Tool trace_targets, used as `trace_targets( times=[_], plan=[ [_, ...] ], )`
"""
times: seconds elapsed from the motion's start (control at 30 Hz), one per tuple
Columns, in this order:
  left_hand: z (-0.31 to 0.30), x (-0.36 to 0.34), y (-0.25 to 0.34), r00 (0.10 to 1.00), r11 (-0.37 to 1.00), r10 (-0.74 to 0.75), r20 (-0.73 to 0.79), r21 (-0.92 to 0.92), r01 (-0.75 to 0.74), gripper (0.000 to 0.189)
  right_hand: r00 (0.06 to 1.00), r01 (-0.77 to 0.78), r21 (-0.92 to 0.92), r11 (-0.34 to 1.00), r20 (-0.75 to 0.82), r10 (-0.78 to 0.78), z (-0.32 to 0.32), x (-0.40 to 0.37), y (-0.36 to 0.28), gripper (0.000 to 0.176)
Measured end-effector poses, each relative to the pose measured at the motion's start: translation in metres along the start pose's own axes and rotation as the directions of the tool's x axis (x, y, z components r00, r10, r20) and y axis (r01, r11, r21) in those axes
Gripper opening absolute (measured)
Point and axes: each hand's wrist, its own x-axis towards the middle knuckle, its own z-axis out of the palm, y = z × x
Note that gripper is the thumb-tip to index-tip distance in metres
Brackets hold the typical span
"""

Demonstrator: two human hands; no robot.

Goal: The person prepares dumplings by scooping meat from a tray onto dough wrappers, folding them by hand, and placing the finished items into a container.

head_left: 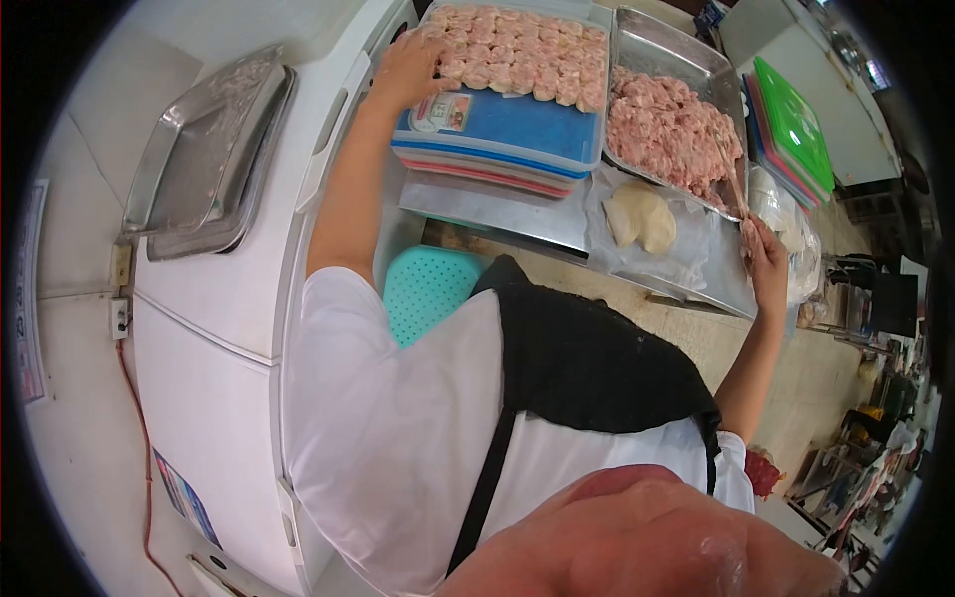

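Observation:
Rows of filled dumplings [522, 50] cover the upper part of a blue-lidded container stack [537, 129]. My left hand [410, 70] lies at their left edge, fingers spread and touching the nearest pieces. Beside the stack, a metal tray [686, 45] holds a heap of raw ground meat [667, 129]. My right hand [766, 261] is closed at the tray's near right corner, around the lower end of a flat wooden stick [735, 189] that leans over the rim. Its fingertips look smeared with meat. Round pale dough wrappers [640, 217] lie on plastic film between my hands.
Green and coloured lids [791, 114] are stacked right of the tray, with plastic-wrapped white packs [771, 194] nearby. A teal perforated stool [428, 289] stands below the metal table [497, 214]. On the white freezer [229, 298] at left rest empty metal trays [204, 149].

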Motion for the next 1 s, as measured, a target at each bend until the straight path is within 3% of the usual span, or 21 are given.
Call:
trace_targets(
  times=[0.03, 0.13, 0.23, 0.33, 0.43, 0.53, 0.73, 0.83, 0.93, 1.0],
  plan=[
    [0.005, 0.002, -0.001, 0.999, 0.999, 0.024, -0.042, 0.032, -0.023, 0.060, 1.000, -0.021, -0.003, 1.000, 0.022, 0.021, -0.001, -0.002, -0.007, 0.031],
    [0.003, 0.000, -0.014, 0.997, 0.996, -0.075, 0.010, 0.057, 0.075, 0.067, 0.998, -0.050, 0.010, 0.999, 0.036, 0.050, -0.004, -0.005, -0.012, 0.030],
    [-0.006, -0.003, -0.011, 0.993, 0.999, -0.049, 0.104, -0.015, 0.051, 0.065, 0.997, -0.074, 0.035, 0.997, 0.028, 0.073, -0.007, -0.007, -0.008, 0.030],
    [-0.004, 0.000, 0.010, 0.996, 0.996, 0.086, 0.020, -0.029, -0.085, 0.064, 0.998, -0.063, 0.017, 0.998, 0.011, 0.063, -0.006, -0.009, 0.003, 0.029],
    [0.007, 0.009, 0.031, 0.994, 0.990, 0.108, -0.023, -0.092, -0.110, 0.059, 0.997, -0.073, -0.001, 0.997, 0.010, 0.073, -0.004, -0.011, 0.001, 0.029],
    [0.016, 0.017, 0.019, 0.997, 0.999, -0.015, 0.069, -0.046, 0.018, 0.056, 0.998, -0.060, -0.002, 0.998, 0.025, 0.060, -0.002, -0.011, -0.008, 0.030],
    [0.010, 0.014, 0.047, 0.993, 0.991, 0.107, -0.049, -0.071, -0.110, 0.047, 0.999, 0.001, -0.064, 0.998, 0.041, 0.002, -0.008, -0.008, -0.004, 0.031],
    [0.015, 0.025, 0.054, 0.986, 0.998, 0.057, 0.158, -0.041, -0.051, 0.052, 0.996, 0.076, -0.079, 0.994, 0.057, -0.072, -0.016, 0.002, 0.005, 0.033],
    [0.028, 0.027, 0.043, 0.994, 0.998, -0.002, 0.107, -0.058, 0.008, 0.062, 0.993, 0.080, -0.084, 0.993, 0.090, -0.072, -0.027, 0.010, 0.002, 0.034],
    [0.029, 0.027, 0.041, 0.989, 0.997, 0.016, 0.150, -0.075, -0.005, 0.068, 0.990, 0.089, -0.089, 0.992, 0.114, -0.079, -0.034, 0.018, 0.009, 0.035]
  ],
)
